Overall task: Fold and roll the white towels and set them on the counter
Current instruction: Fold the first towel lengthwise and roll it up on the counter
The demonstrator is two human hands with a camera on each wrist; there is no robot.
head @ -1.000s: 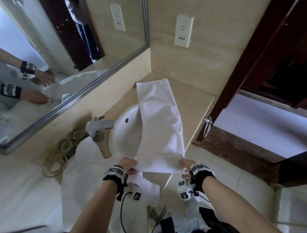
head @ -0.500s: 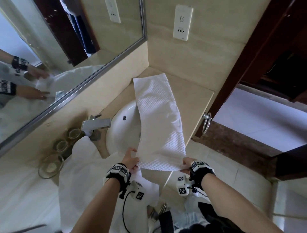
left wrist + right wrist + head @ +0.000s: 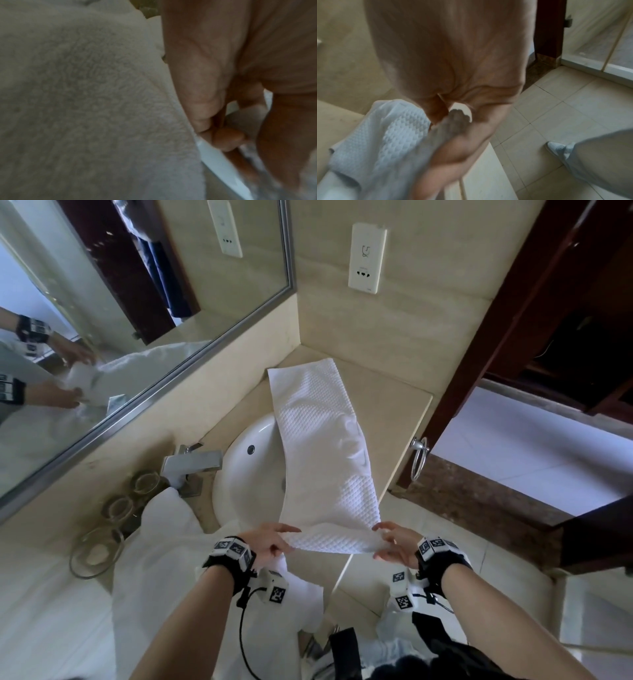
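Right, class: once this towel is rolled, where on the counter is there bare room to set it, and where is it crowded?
Bare counter lies between the folded towel and the counter's right edge, back to the wall corner. A smaller bare strip sits near the front edge below the right hand. Crowded: glasses, faucet and a second white towel fill the mirror side, left of the sink.

White waffle-weave cloth towel (image 3: 322,460); beige stone tabletop (image 3: 394,412); white ceramic basin (image 3: 250,484), nine o'clock; dark red-brown wooden door frame (image 3: 520,313), two o'clock.

Left hand (image 3: 231,81) filling right side of frame, fingers (image 3: 228,138) curling onto a white towel edge (image 3: 223,166). Fluffy white terry towel (image 3: 85,101) covering the left, blurry.
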